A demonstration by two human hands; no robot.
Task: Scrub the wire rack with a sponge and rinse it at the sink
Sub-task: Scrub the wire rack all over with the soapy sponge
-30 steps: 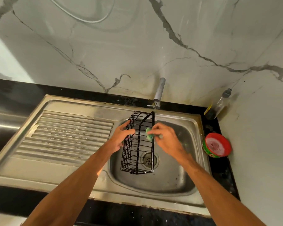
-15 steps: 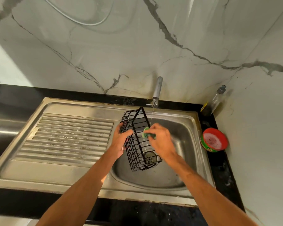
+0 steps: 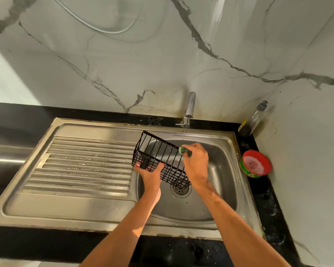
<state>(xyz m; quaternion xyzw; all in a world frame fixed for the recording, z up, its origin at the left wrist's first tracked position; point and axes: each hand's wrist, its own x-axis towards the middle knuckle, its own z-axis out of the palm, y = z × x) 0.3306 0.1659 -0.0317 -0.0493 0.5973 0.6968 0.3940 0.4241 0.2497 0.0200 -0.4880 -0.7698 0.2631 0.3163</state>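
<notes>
Scrubbing is under way, I'd say: the left hand [image 3: 151,175] grips the near end of the wire rack [image 3: 158,157], tilted over the sink [image 3: 228,191], while the right hand [image 3: 196,162] pinches the sponge [image 3: 184,151] against its far rail — under a thin stream from the tap [image 3: 189,110]. Next, likely turn the rack to reach fresh wires.

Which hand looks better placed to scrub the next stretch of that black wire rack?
Right. The right hand holds the green sponge against the far rim of the wire rack, under the stream from the tap. The left hand grips the rack's near side, steadying it over the sink.
</notes>
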